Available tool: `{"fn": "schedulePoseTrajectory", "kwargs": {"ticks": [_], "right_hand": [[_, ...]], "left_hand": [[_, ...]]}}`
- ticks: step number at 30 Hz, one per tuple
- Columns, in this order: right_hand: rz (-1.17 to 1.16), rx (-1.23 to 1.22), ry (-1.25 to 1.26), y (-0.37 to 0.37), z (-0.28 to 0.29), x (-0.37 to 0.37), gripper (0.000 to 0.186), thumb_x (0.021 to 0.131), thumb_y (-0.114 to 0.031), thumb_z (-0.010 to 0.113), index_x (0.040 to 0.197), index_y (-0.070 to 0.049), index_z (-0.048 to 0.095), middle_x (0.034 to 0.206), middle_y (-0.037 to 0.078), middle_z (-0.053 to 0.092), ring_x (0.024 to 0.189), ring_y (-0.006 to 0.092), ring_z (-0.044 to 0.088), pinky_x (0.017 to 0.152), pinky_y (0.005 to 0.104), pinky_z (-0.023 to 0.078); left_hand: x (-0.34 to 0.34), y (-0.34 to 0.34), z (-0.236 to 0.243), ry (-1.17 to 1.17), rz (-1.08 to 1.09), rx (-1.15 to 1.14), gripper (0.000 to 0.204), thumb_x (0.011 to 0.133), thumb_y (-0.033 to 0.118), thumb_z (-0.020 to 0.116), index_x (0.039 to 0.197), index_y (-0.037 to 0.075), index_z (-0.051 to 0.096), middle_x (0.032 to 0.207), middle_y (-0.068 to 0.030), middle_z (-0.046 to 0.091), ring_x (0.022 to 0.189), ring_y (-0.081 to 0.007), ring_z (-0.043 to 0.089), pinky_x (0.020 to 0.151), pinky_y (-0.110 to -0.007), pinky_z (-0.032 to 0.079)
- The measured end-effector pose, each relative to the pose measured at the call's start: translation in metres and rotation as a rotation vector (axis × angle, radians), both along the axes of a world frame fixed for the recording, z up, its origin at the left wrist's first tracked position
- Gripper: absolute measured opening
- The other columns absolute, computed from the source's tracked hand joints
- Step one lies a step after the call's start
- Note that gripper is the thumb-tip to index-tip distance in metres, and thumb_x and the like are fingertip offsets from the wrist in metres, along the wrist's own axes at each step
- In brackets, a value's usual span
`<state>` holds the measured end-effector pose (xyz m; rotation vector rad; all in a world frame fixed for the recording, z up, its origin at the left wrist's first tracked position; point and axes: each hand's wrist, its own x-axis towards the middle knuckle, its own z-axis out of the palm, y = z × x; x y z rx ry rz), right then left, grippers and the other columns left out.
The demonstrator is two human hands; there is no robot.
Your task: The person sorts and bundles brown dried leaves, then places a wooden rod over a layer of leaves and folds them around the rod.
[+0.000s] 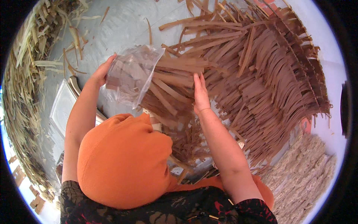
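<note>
A clear plastic bag [128, 72] covers the left end of a bundle of flat brown strips [175, 80]. My left hand [102, 71] grips the bag at its closed end, with part of the fingers hidden by the plastic. At the bundle's other end is my right hand [201, 95], its fingers stretched out and pressed together, the palm side against the strips. The bag's open mouth faces right, and the strips fan out of it toward a large heap of similar brown strips [257, 86].
Pale dried strips [28, 93] are piled along the left. Loose pieces [76, 41] lie on the grey floor [119, 22]. A whitish panel [65, 108] is beside my left forearm. Orange cloth [123, 164] fills the lower middle. A beige fibrous stack [302, 175] stands at lower right.
</note>
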<state>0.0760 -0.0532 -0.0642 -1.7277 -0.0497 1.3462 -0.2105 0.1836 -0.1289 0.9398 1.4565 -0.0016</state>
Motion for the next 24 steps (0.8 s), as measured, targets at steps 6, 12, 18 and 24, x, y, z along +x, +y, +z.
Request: {"fn": "schedulePoseTrajectory", "kwargs": {"ticks": [6, 12, 18, 24], "right_hand": [[0.086, -0.016, -0.163, -0.015, -0.043, 0.032, 0.080, 0.092, -0.063, 0.045, 0.151, -0.013, 0.028, 0.152, 0.012, 0.035, 0.140, 0.0287, 0.032, 0.113, 0.0375, 0.025], [0.273, 0.059, -0.255, -0.011, -0.032, 0.007, 0.082, 0.091, -0.063, 0.048, 0.153, -0.015, 0.022, 0.143, 0.022, 0.045, 0.134, 0.0335, 0.042, 0.110, 0.0383, 0.032], [0.728, -0.015, -0.356, -0.092, -0.015, 0.120, 0.069, 0.089, -0.056, 0.057, 0.142, -0.014, 0.044, 0.135, 0.013, 0.056, 0.121, 0.0296, 0.055, 0.104, 0.0374, 0.042], [0.867, -0.488, -0.560, -0.228, 0.098, 0.285, 0.055, 0.088, -0.043, 0.060, 0.131, -0.010, 0.056, 0.120, 0.013, 0.065, 0.111, 0.0284, 0.062, 0.097, 0.0367, 0.048]], "left_hand": [[0.046, 0.004, 0.002, 0.257, -0.365, 0.992, 0.070, 0.090, 0.057, 0.053, 0.139, 0.007, 0.047, 0.139, -0.0178, 0.049, 0.131, -0.0373, 0.042, 0.109, -0.042, 0.034], [0.089, -0.116, 0.042, 0.314, -1.200, 1.118, 0.063, 0.089, 0.042, 0.061, 0.145, 0.024, 0.041, 0.154, -0.0073, 0.031, 0.143, -0.0286, 0.027, 0.114, -0.054, 0.018], [0.091, -0.094, 0.069, 0.382, -1.351, 0.963, 0.063, 0.088, 0.044, 0.063, 0.144, 0.025, 0.041, 0.151, -0.0059, 0.033, 0.139, -0.0317, 0.031, 0.111, -0.053, 0.030], [0.217, -0.084, 0.135, 0.042, -1.506, 1.058, 0.055, 0.082, 0.024, 0.072, 0.130, 0.012, 0.050, 0.131, -0.0164, 0.047, 0.115, -0.0365, 0.053, 0.096, -0.042, 0.047]]}}
